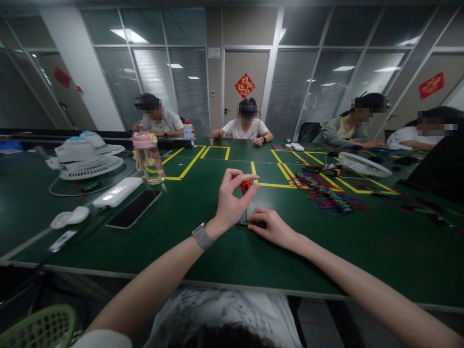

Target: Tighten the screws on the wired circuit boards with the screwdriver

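My left hand is raised above the green table and pinches the red handle of a small screwdriver between thumb and fingers; its thin shaft points straight down. My right hand rests on the table and presses its fingers on a small dark part under the screwdriver tip. A watch sits on my left wrist.
A dark phone, a white power bank, a pink-lidded bottle and white fans lie at the left. A pile of coloured wires and another fan lie at the right. Several people sit across the table. A green basket is below left.
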### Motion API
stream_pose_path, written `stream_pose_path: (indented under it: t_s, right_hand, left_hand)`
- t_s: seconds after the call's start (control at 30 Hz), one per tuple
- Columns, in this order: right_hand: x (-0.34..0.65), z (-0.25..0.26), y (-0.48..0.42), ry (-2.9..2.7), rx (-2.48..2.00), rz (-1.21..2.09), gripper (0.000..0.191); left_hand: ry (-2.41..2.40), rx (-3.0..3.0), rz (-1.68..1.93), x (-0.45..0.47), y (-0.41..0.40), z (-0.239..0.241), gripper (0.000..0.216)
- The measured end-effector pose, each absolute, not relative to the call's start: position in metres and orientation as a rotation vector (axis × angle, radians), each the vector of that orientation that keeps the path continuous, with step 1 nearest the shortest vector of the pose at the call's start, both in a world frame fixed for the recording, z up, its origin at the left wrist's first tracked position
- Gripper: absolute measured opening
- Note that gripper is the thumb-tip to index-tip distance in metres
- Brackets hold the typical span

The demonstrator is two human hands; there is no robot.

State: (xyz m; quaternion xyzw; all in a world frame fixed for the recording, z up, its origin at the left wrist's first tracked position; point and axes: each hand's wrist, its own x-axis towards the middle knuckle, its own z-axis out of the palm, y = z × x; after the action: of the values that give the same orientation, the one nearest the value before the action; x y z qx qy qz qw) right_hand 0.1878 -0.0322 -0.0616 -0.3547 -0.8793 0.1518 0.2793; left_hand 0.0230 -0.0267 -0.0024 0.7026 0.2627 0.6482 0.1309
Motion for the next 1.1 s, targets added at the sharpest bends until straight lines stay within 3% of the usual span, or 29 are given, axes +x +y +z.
stream_pose_path:
  t_s: [0.2, 0.43, 0.63, 0.93, 1.1]
  right_hand:
    - [0.1876, -0.0609, -0.0327, -2.362, -0.953, 0.398, 0.014]
    - [0.1877, -0.0602, -0.0336, -2.367, -0.958, 0.391, 0.012]
    - [0.1876, -0.0602, -0.0333, -2.362, -0.947, 0.414, 0.014]
    - [0.1883, -0.0606, -0.0331, -2.367, -0.944, 0.402, 0.014]
    - [0.1883, -0.0608, -0.0328, -2.371, -0.945, 0.395, 0.015]
  left_hand:
    - [0.529, 1.912, 1.686, 0.0255, -0.0260, -0.0048, 0.032]
    - [0.746, 2.068, 1.845, 0.0239, -0.0276, -0.0024, 0.021]
    - [0.559, 1.938, 1.698, 0.0250, -0.0263, -0.0042, 0.032]
    - [0.768, 2.039, 1.841, 0.0248, -0.0280, -0.0039, 0.022]
    - [0.642, 1.936, 1.754, 0.0258, -0.0280, -0.0037, 0.028]
